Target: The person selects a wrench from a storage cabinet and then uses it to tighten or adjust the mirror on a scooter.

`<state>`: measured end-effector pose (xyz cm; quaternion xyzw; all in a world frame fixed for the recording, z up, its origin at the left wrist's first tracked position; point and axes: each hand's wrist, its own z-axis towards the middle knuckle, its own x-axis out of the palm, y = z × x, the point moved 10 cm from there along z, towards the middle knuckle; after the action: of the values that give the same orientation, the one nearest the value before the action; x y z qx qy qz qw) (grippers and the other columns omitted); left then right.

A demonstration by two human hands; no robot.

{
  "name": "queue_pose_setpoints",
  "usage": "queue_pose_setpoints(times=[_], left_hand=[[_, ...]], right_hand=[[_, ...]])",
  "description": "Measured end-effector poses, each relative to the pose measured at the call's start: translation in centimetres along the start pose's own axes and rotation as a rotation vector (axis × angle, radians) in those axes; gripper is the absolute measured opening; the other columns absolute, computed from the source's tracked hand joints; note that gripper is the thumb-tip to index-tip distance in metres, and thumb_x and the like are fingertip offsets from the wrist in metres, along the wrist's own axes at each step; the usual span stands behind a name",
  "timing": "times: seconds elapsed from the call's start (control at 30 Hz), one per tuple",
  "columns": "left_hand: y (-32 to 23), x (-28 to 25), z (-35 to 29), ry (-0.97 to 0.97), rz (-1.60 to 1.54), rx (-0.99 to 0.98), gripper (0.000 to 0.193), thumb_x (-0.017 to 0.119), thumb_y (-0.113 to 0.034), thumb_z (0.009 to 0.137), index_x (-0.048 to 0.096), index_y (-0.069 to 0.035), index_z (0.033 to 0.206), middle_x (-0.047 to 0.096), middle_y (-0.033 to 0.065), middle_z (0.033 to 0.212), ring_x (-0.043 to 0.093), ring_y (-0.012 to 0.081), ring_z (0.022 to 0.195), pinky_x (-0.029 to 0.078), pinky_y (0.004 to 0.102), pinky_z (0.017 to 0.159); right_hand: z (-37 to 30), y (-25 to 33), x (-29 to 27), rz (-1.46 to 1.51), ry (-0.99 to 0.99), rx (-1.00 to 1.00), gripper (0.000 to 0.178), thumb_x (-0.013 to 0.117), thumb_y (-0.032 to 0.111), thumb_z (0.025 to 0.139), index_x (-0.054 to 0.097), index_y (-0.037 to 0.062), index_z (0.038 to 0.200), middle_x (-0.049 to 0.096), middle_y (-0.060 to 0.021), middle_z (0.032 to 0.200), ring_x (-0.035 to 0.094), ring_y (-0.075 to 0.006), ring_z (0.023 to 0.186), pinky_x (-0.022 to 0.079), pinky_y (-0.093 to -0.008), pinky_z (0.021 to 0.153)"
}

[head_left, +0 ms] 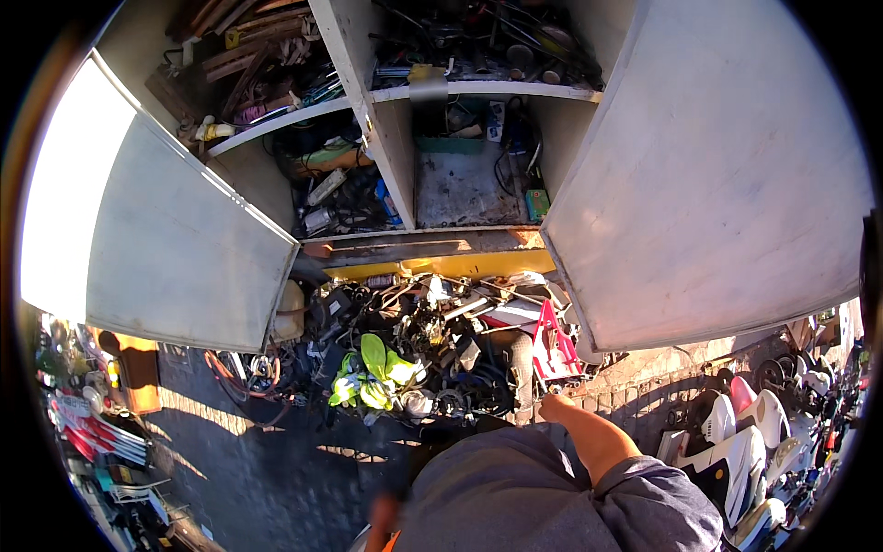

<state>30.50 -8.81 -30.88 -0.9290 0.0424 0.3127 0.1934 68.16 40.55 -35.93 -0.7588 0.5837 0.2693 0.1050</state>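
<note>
My right hand (556, 407) reaches forward from the lower right, just below a red triangular frame (555, 348) with a pale middle. Its fingers are too small and foreshortened to show whether they touch the frame. Low in the view, my left hand (384, 511) is smeared by motion beside my dark shirt; I cannot make out its fingers. A heap of mixed scrap (441, 340) lies ahead of me on the ground. Near its front are bright yellow-green pieces (375, 373), and a grey rounded piece (521, 363) lies left of the red frame.
A pale cabinet stands ahead, its left door (184, 230) and right door (717, 184) swung wide. Wood strips (262, 46), cables and tools crowd its shelves. A small green box (537, 204) sits inside. White curved parts (750, 428) are piled right; red-and-white pieces (97, 432) lie left.
</note>
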Motion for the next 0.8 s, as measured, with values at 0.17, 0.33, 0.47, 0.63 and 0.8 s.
queue_pose_setpoints(times=[0.17,0.33,0.47,0.63,0.8], left_hand=[[-1.2,0.1,-1.3,-0.053,0.049,-0.031,0.042,0.056,-0.026,0.091,0.068,0.007,0.113,0.069,0.0346,0.11,0.066,0.0505,0.11,0.052,0.0537,0.092],[-1.3,0.6,-1.3,-0.121,0.001,0.024,0.039,0.061,-0.028,0.091,0.068,0.003,0.114,0.07,0.0306,0.105,0.066,0.0496,0.101,0.052,0.057,0.084],[0.0,1.1,-2.2,-0.236,-0.061,0.064,0.037,0.064,-0.029,0.091,0.068,0.0,0.114,0.07,0.0274,0.101,0.067,0.0488,0.094,0.052,0.0596,0.078],[1.0,3.0,-2.7,-0.174,-0.144,-0.002,0.04,0.061,-0.037,0.096,0.069,-0.002,0.114,0.072,0.0242,0.1,0.069,0.0443,0.093,0.054,0.0554,0.079],[-4.4,-1.9,-7.6,-0.125,-0.186,-0.003,0.047,0.052,-0.045,0.105,0.071,-0.003,0.112,0.075,0.0212,0.103,0.072,0.0402,0.098,0.056,0.0487,0.085]], right_hand=[[1.3,6.3,-3.9,0.184,-0.096,-0.107,0.035,0.061,0.031,0.09,0.076,0.0074,0.111,0.075,-0.0209,0.116,0.073,-0.0406,0.105,0.057,-0.0493,0.091],[0.4,13.6,-6.8,0.272,-0.082,-0.222,0.046,0.062,0.038,0.092,0.069,0.0138,0.13,0.075,-0.016,0.117,0.072,-0.0339,0.11,0.056,-0.0458,0.094],[1.3,15.2,-7.1,0.231,-0.049,-0.252,0.043,0.063,0.039,0.092,0.071,0.015,0.126,0.075,-0.0154,0.12,0.069,-0.0339,0.116,0.055,-0.0463,0.098],[4.8,13.7,-5.2,-0.067,-0.064,-0.266,0.038,0.068,0.037,0.085,0.075,0.0146,0.115,0.078,-0.011,0.098,0.075,-0.0288,0.093,0.058,-0.0436,0.082],[15.8,7.4,0.8,0.03,-0.075,-0.475,0.027,0.062,0.016,0.091,0.071,-0.0021,0.108,0.076,-0.0149,0.085,0.074,-0.0239,0.07,0.06,-0.0358,0.063]])
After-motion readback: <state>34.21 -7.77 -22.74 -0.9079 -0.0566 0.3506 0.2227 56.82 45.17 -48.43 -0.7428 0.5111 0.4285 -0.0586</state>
